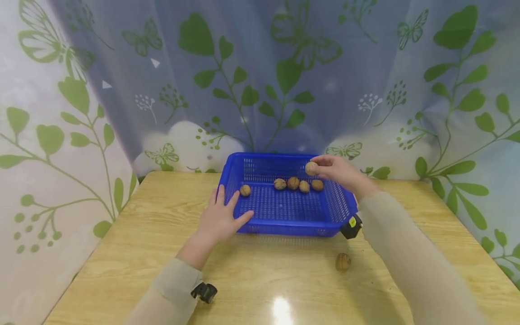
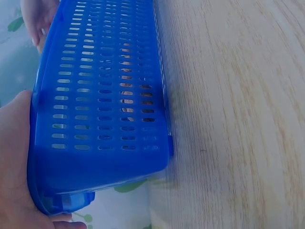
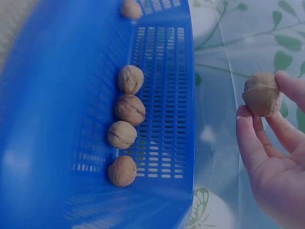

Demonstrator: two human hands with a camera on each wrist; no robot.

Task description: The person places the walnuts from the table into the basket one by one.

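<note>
Head view: my left hand (image 1: 221, 219) lies flat-fingered against near-left corner of blue perforated plastic basket (image 1: 284, 228), steadying it on pale wooden table (image 1: 162, 253). My right hand (image 1: 339, 171) pinches round tan walnut (image 1: 311, 168) above far rim. Five walnuts lie inside; one stray brown walnut (image 1: 343, 262) sits on table, apart.

Left wrist view: palm presses basket wall; fingers mostly hidden.

Right wrist view: fingertips (image 3: 288, 88) hold walnut just beyond rim; row of four walnuts (image 3: 126, 126) rests along slotted wall.

Long beige sleeves (image 1: 410, 253) cover both arms, with black wrist-mounted cameras (image 1: 204, 292).
</note>
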